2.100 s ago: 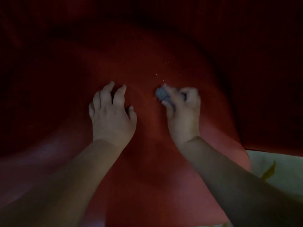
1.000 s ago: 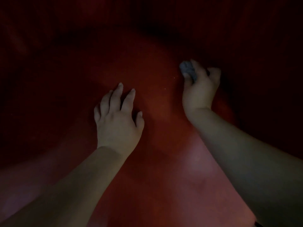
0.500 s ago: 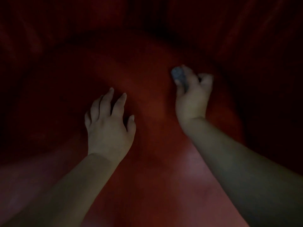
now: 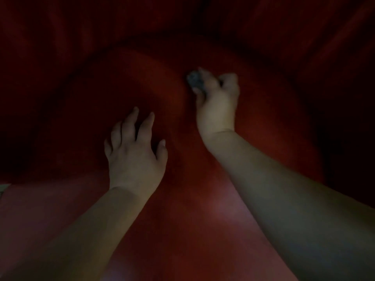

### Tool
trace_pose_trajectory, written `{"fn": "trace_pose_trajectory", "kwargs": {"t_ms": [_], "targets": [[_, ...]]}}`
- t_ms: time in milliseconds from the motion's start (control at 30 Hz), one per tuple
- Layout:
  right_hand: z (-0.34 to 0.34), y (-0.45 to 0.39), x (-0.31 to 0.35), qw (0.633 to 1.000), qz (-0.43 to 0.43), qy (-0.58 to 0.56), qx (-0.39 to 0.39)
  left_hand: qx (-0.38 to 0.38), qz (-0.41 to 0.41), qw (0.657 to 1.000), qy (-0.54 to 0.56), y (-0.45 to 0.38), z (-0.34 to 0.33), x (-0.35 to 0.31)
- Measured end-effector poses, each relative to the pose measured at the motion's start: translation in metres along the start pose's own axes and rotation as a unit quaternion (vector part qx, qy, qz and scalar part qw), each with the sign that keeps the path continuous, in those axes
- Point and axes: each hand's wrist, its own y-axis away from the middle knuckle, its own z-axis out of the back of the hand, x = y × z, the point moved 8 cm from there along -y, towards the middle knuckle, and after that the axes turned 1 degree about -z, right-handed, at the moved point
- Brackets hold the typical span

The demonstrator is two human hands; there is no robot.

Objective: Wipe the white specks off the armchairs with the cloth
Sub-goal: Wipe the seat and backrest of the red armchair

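Wiping with the right grip (image 4: 216, 94), clenched round a small grey cloth (image 4: 194, 80) so only a wad pokes out past the thumb side, likely to keep a firm pad against the armchair (image 4: 182, 199) while rubbing. Reaching well forward, arm stretched across the red seat toward its darker back edge. Bunched tight rather than spread flat, probably for picking at small marks instead of sweeping wide.

Resting beside and nearer than that grip, the left grip (image 4: 135, 157): released, fingers spread and slightly arched, tips touching the fabric, holding nothing. Seemingly bracing the body and keeping the cover taut ahead of the wiping.

Looks dull grey-blue and crumpled, the cloth, blurred at its edge. Deep red and smooth, the armchair surface, paler and pinkish toward the near edge behind both grips, almost black beyond the cloth. No white specks discernible round the cloth in this dim, soft picture; cannot tell whether any remain.
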Motion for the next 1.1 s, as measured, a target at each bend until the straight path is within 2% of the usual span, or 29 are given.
{"fn": "trace_pose_trajectory", "kwargs": {"t_ms": [67,100,167,233,300,400,433,500,567,633,700,767,900,967,1033,1100], "targets": [[-0.015,0.028,0.03,0.994,0.095,-0.031,0.042,0.0,0.007,1.0,0.004,0.0,0.002,0.004],[-0.014,0.046,0.039,0.988,0.145,-0.011,0.055,0.001,0.012,1.0,0.006,0.0,0.002,0.006],[-0.003,0.069,0.035,0.98,0.186,0.009,0.064,0.002,0.021,1.0,0.008,0.002,0.004,0.012],[0.011,0.055,0.012,0.986,0.163,0.034,0.03,0.01,0.03,0.999,0.011,0.004,0.005,0.02],[0.011,0.023,-0.006,0.995,0.094,0.043,-0.015,0.015,0.039,0.999,0.012,0.007,0.005,0.028],[-0.003,-0.024,-0.007,0.997,-0.027,-0.058,-0.048,0.01,0.038,0.999,0.015,0.011,0.007,0.034],[-0.015,-0.031,0.003,0.998,-0.034,-0.039,-0.031,0.008,0.039,0.999,0.018,0.013,0.007,0.035],[-0.032,-0.023,0.027,1.0,-0.001,-0.015,-0.011,0.004,0.047,0.999,0.022,0.016,0.007,0.04],[-0.04,0.009,0.059,0.994,0.106,0.0,0.018,-0.001,0.055,0.998,0.022,0.019,0.008,0.045],[-0.043,0.049,0.071,0.979,0.19,0.008,0.068,-0.004,0.061,0.998,0.019,0.024,0.009,0.051],[-0.034,0.079,0.066,0.969,0.223,0.01,0.106,-0.006,0.067,0.998,0.018,0.029,0.011,0.058],[-0.023,0.086,0.055,0.969,0.215,0.028,0.116,-0.005,0.075,0.997,0.019,0.033,0.012,0.065],[-0.026,0.027,0.038,0.995,0.061,0.04,0.061,-0.012,0.092,0.995,0.026,0.039,0.015,0.083],[-0.04,0.01,0.047,0.999,0.024,0.026,0.039,-0.017,0.102,0.994,0.032,0.041,0.016,0.091],[-0.061,0.022,0.074,0.995,0.062,0.013,0.072,-0.023,0.114,0.992,0.039,0.043,0.017,0.099],[-0.079,0.062,0.101,0.98,0.14,-0.002,0.14,-0.039,0.122,0.991,0.045,0.045,0.02,0.106]]}}
